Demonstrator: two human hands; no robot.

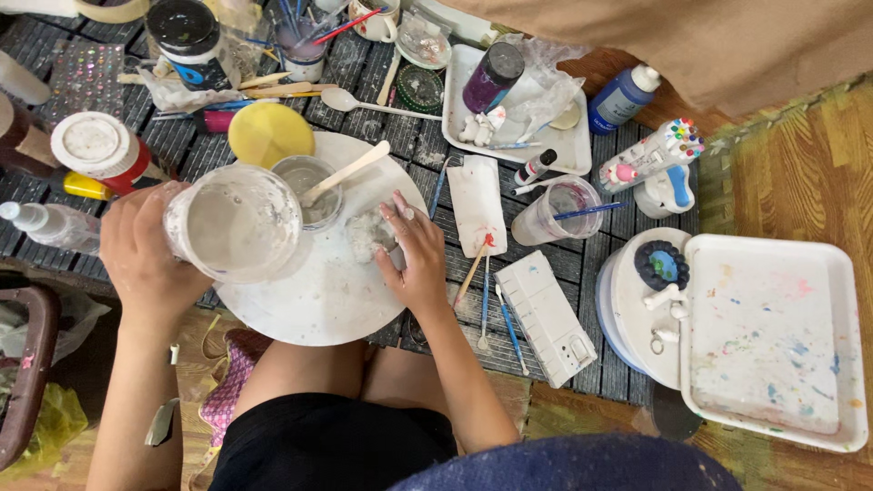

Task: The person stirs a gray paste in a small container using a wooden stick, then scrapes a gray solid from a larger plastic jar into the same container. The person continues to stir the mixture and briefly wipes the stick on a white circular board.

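At the far left a clear squeeze bottle (50,225) lies on the dark slatted table (582,259), with a white-lidded red jar (98,148) behind it; just to the right the left hand (145,255) wraps its fingers round a large clear plastic tub (235,223), smeared white inside and tipped on its side so the mouth faces the camera, over the left part of a round white board (318,291); a yellow lid (270,134) rests at the board's far edge; beside the tub a small clear cup (309,189) stands on the board with a wooden stick (346,171) leaning in it; next comes a lump of white clay (368,235) on the board, and the right hand (414,255) lies on it, fingers spread narrow and pressed flat, holding nothing; right of the board a white rectangular slab (476,205) lies flat, then thin paintbrushes (498,314) and a closed white paint case (546,318); a cup of cloudy water (555,211) holds a blue brush; farther right sits a round white tub lid (637,305), and at the far right a paint-flecked white tray (773,336).
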